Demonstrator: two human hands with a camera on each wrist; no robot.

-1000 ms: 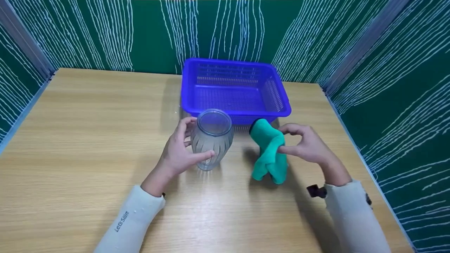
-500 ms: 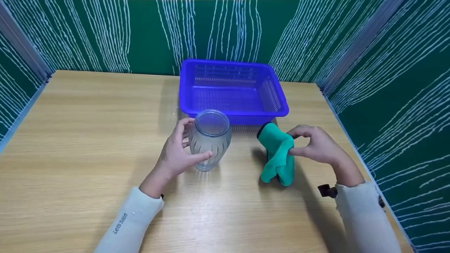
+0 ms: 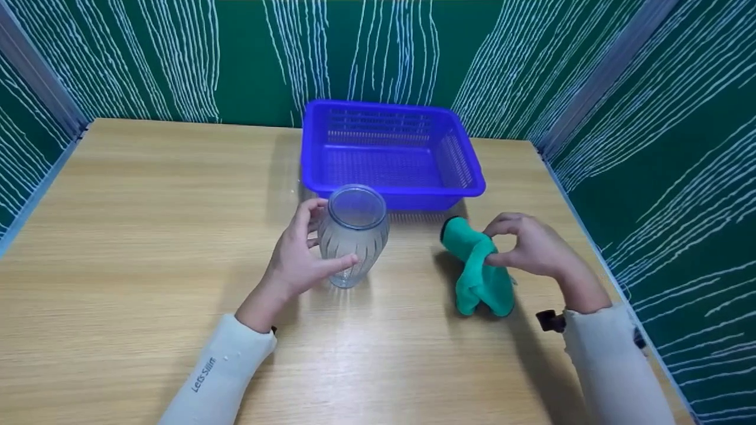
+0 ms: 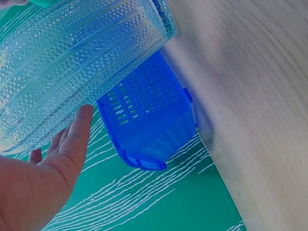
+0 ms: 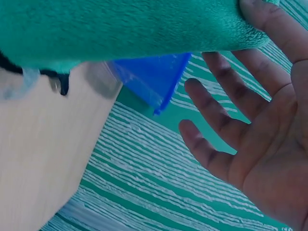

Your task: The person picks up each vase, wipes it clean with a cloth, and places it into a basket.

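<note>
A clear ribbed glass vase (image 3: 354, 245) stands upright in front of the basket, its textured wall filling the upper left of the left wrist view. My left hand (image 3: 298, 254) holds it from the left, thumb across its front and fingers behind. To the right, my right hand (image 3: 531, 245) pinches a folded green plush cloth (image 3: 481, 277) between thumb and forefinger. The cloth has a black edge at its upper end, and its lower folds hang at the tabletop. In the right wrist view the other fingers (image 5: 211, 110) are spread loosely under the cloth.
A blue-purple plastic basket (image 3: 384, 165) with slotted walls sits at the back of the wooden table (image 3: 147, 236), close behind the vase. Green walls (image 3: 254, 65) with white wavy lines rise along the back and both sides.
My right hand has shifted right, and the green cloth has moved right and slightly toward me, away from the vase. The left hand and the vase hold their place.
</note>
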